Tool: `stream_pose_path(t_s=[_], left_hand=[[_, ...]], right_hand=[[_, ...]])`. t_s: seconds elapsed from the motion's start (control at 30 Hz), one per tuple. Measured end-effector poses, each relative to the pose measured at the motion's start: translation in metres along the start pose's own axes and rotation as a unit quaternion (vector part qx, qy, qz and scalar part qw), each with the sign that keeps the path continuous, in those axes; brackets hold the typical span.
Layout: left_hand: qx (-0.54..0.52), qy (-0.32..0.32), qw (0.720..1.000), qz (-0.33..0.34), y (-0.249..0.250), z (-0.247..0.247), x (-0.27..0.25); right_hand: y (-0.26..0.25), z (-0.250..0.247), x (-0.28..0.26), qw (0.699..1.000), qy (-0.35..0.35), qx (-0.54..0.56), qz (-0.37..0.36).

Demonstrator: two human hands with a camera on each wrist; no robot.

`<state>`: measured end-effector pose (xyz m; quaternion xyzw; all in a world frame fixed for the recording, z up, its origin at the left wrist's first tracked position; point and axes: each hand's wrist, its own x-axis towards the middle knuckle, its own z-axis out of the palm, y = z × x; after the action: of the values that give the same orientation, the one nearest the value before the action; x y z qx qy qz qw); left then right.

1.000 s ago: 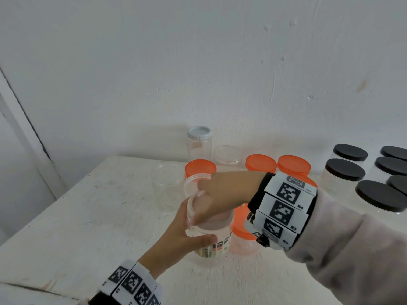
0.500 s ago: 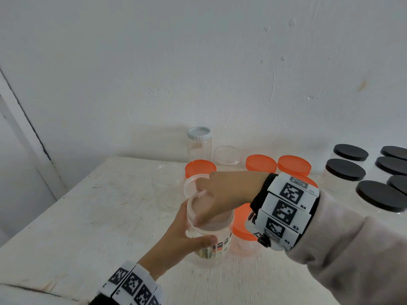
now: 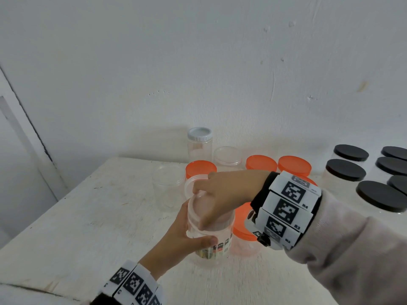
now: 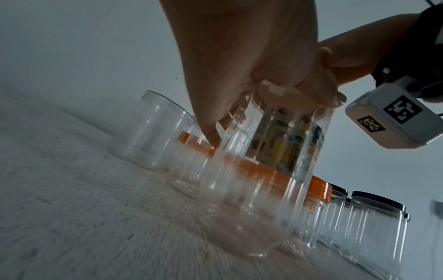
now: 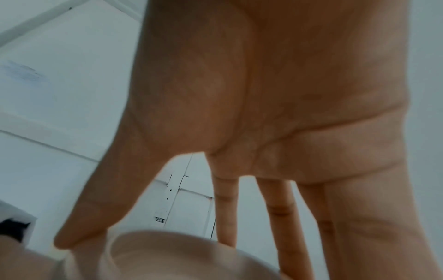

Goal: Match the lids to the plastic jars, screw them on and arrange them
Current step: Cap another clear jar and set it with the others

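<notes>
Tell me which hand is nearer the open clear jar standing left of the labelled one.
Left. The left hand grips the labelled jar on the side facing the open clear jar; the right hand sits on the lid, reaching in from the far side.

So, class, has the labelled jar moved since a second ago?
No. The jar stays beside the orange-lidded jar on its right, held by the left hand.

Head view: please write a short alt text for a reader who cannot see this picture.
A person's left hand grips a clear labelled jar on a white table, while the right hand holds a clear lid on its top. Behind and beside stand orange-lidded jars, black-lidded jars and a lidless clear jar.
</notes>
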<state>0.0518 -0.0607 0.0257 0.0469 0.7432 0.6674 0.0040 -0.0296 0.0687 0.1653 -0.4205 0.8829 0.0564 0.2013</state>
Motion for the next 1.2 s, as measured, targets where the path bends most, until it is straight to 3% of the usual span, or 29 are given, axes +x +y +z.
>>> stream_pose_path(t_s=[0.2, 0.57, 0.97, 1.2], left_hand=[[0.012, 0.013, 1.000, -0.006, -0.005, -0.001, 0.003], [0.013, 0.005, 1.000, -0.007, -0.005, -0.002, 0.002], [0.015, 0.051, 0.999, 0.000, -0.008, 0.002, 0.000], [0.002, 0.030, 1.000, 0.006, -0.005, 0.002, 0.000]], right_hand=[[-0.003, -0.008, -0.003, 0.998, -0.051, -0.036, -0.030], [0.004, -0.003, 0.001, 0.999, -0.018, -0.026, -0.021], [0.007, 0.034, 0.001, 0.993, 0.114, 0.010, -0.014], [-0.002, 0.039, -0.002, 0.991, 0.136, 0.010, 0.013]])
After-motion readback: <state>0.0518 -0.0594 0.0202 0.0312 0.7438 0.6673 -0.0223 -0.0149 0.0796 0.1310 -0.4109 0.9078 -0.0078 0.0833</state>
